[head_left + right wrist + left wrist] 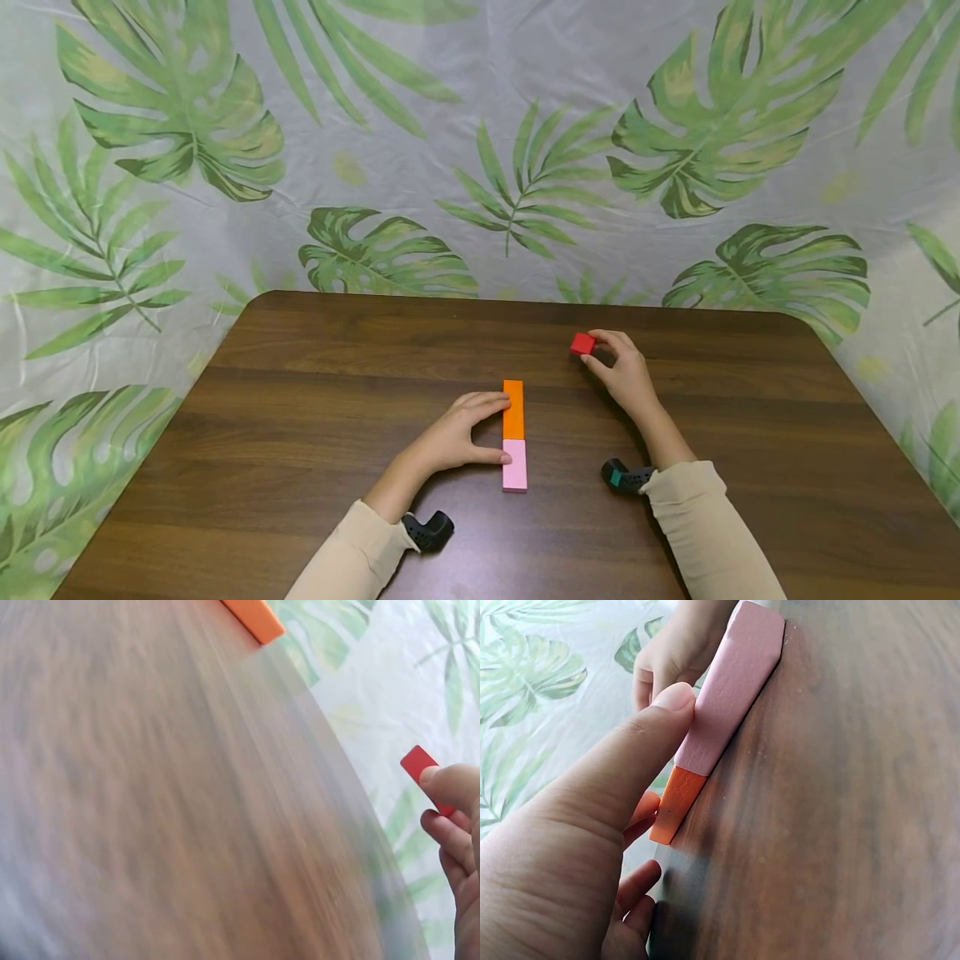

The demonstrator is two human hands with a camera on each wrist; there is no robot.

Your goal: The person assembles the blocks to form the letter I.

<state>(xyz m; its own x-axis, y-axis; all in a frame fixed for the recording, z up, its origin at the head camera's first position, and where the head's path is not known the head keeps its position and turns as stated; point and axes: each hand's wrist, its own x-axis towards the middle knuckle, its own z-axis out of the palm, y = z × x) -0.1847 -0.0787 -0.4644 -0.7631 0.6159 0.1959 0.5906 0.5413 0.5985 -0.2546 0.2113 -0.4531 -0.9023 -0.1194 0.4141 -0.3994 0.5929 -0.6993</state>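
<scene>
On the table, an orange block [515,418] and a pink block [515,475] lie end to end in a straight line, the orange one farther away. My left hand [448,435] reaches them from the left with fingers spread. Its thumb [656,712] rests against the pink block, and its fingertips are at the orange one. Toward the far side of the table, my right hand [628,375] pinches a small red block [581,343] between thumb and fingers. The right wrist view shows the red block [420,761] partly covered by the thumb.
The brown wooden table [300,433] has its far edge just beyond the red block. Behind it hangs a pale cloth [540,50] printed with green leaves. Black bands are on both wrists, the left band [431,532] close above the tabletop.
</scene>
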